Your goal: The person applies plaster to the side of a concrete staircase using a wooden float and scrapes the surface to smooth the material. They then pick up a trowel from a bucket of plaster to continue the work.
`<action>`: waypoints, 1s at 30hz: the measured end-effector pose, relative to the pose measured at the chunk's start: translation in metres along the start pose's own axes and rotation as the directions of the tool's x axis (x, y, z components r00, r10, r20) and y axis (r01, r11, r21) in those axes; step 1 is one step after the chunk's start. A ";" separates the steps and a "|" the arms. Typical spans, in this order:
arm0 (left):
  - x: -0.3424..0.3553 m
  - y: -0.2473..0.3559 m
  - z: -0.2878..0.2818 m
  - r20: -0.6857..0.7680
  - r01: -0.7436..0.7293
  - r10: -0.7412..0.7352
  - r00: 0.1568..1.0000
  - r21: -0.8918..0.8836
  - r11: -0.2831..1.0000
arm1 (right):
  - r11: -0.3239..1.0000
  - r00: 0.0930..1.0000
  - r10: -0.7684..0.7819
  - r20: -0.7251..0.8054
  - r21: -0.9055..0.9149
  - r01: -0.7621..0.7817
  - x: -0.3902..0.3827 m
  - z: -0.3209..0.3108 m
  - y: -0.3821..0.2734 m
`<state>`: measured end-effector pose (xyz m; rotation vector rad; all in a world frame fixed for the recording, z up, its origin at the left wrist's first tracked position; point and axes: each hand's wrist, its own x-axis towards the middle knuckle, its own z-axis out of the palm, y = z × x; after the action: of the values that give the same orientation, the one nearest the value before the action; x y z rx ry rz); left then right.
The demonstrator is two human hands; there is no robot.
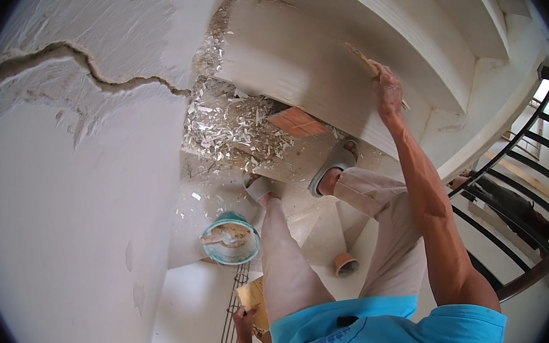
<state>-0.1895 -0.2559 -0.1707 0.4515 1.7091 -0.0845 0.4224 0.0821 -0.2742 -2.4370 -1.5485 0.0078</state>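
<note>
My right arm reaches up toward the stairs, and my right hand (389, 91) is closed round a thin, flat, light-brown tool (361, 58) seen nearly edge-on. Its exact kind does not show. Low at my left side, my left hand (243, 322) grips a yellowish flat board (253, 297), partly hidden behind my leg and shirt. Between that hand and the wall debris stands a teal bucket (228, 217) with pale wet mix (233, 234) and a handled tool (212, 239) inside.
A long crack (107, 86) runs across the white wall (75, 208). Pale chips (224, 120) and an orange hollow brick (297, 122) lie on the step before me. White stairs (419, 34) curve upward at right beside a black railing (519, 209). Another person (509, 206) shows beyond it.
</note>
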 end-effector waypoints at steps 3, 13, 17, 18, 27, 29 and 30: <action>0.002 -0.011 -0.001 -0.028 0.003 -0.003 1.000 -0.004 1.000 | 0.998 0.999 -0.029 -0.029 -0.060 0.028 0.010 0.016 0.019; 0.000 0.002 -0.004 -0.057 0.063 -0.063 0.996 -0.005 0.998 | 0.974 0.997 -0.076 0.016 -0.212 0.078 0.063 0.064 -0.023; -0.001 -0.004 0.002 -0.068 0.077 -0.077 0.995 0.002 0.997 | 0.977 0.996 -0.085 -0.008 -0.199 0.081 0.065 0.069 -0.036; -0.001 -0.006 0.004 -0.058 0.085 -0.084 0.995 0.013 0.996 | 0.976 0.992 -0.126 -0.014 -0.181 0.121 0.068 0.072 -0.040; -0.001 0.014 0.007 -0.044 0.078 -0.076 0.996 0.024 0.997 | 0.978 0.991 -0.136 -0.015 -0.162 0.132 0.111 0.086 -0.109; -0.002 0.012 0.008 -0.044 0.095 -0.097 0.994 -0.041 0.995 | 0.980 0.993 -0.118 -0.022 -0.164 0.113 0.115 0.087 -0.115; -0.002 0.012 0.008 -0.052 0.083 -0.084 0.995 -0.021 0.996 | 0.980 0.990 -0.137 -0.016 -0.150 0.133 0.118 0.089 -0.118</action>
<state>-0.1774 -0.2482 -0.1681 0.3710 1.7791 -0.1184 0.3564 0.2532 -0.3195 -2.4250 -1.7577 -0.1700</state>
